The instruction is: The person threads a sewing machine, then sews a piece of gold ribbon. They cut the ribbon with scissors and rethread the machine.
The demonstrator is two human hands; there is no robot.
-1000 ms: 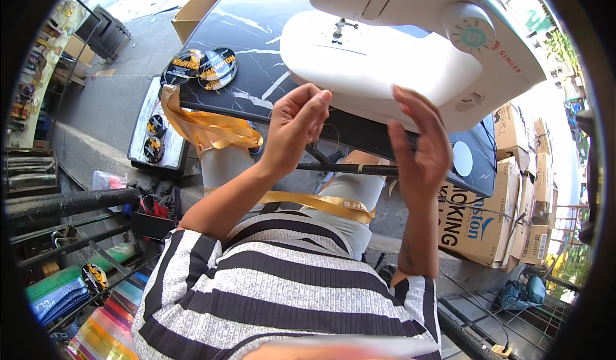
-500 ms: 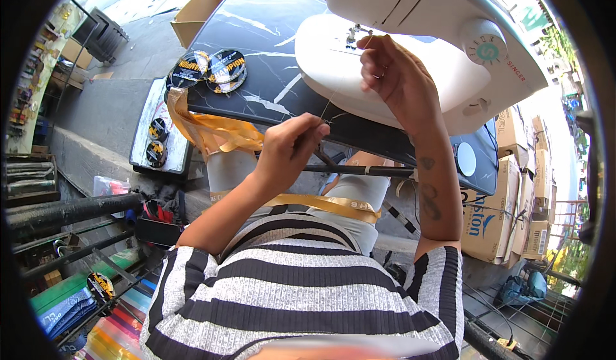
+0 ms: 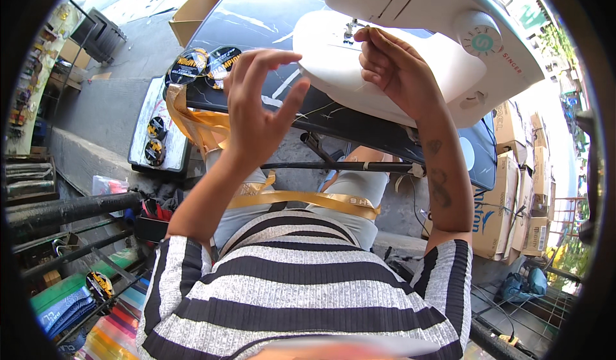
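My left hand (image 3: 262,100) is raised over the near edge of the table, fingers and thumb spread, holding nothing visible. My right hand (image 3: 393,61) is closed in a pinch just right of the presser foot (image 3: 350,31) of a white sewing machine (image 3: 443,65). A fine thread (image 3: 316,111), hard to follow, curves between the two hands; what the right fingertips pinch is mostly hidden. Round black badges (image 3: 188,67) lie behind my left hand. From them a gold ribbon (image 3: 192,124) hangs off the table edge, and a gold printed strip (image 3: 301,198) lies across my lap.
The machine stands on a dark marble-patterned table (image 3: 247,23). A small stand (image 3: 145,110) on the left holds more round badges. Cardboard boxes (image 3: 497,212) are stacked at the right, and an open carton (image 3: 192,17) sits behind the table. Black metal bars (image 3: 77,211) run along the left.
My left hand has let go of the thread, opened, and moved up and left over the table. My right hand stays pinched near the presser foot, slightly higher.
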